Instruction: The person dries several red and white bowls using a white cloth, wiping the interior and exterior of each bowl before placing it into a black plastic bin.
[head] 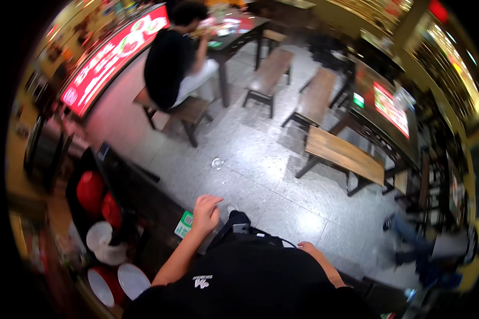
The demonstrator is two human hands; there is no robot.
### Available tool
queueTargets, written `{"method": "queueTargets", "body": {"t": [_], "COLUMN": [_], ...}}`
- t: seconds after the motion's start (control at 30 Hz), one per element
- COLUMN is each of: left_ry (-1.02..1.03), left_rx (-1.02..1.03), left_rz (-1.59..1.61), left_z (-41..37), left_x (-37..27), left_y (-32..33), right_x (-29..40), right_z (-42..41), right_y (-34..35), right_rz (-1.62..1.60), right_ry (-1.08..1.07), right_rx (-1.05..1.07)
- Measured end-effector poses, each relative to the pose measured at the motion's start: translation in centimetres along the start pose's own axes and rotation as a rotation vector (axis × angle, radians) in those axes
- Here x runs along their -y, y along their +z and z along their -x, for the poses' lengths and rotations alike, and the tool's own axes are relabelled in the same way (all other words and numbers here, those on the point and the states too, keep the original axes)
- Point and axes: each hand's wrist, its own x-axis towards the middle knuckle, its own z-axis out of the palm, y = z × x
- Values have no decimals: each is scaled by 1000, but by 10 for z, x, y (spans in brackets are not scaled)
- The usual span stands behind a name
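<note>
My left hand (206,213) is raised in front of my body with bent fingers, and no object shows in it. Beside it, a green and white card (184,224) with a printed code lies on a dark table at my left. Farther along that side are red bowls (90,193) in a black bin, with white bowls (99,236) and red-and-white bowls nearer to me. My right hand (305,245) hangs low at my right side, partly hidden by my black shirt; its fingers are hard to make out.
A seated person (169,63) in black is on a wooden bench (193,109) at a table ahead. Wooden benches (345,153) flank a dark table (413,147) to the right. Another person (449,245) is at the lower right. A lit red counter (115,60) stands at the upper left.
</note>
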Motion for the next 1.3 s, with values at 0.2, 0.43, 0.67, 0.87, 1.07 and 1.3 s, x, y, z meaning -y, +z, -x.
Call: {"method": "queueTargets", "body": {"t": [0.2,0.43,0.67,0.87,1.07,1.3], "left_ry": [-140,-367,-523,-741,-920,-1080], "left_rx": [-175,-428,-739,-1062,-1186,-1311], "left_rz": [22,-53,-242,-476,-658,-863], "left_z": [-26,-35,-23,21,34,-13], "left_x": [55,110,138,137,127,129], "left_y": [-6,-48,-97,-138,-149,-160], "right_x": [6,172,425,509,577,698], "right_z": [-78,-155,-152,-216,-271,-331], "right_y": [-89,-234,-234,-214,-232,-280], "right_rz": [172,381,366,570,713,815], "right_ry": [-69,-327,-663,-706,-658,-751], "right_rx": [-163,-90,-20,274,410,221]}}
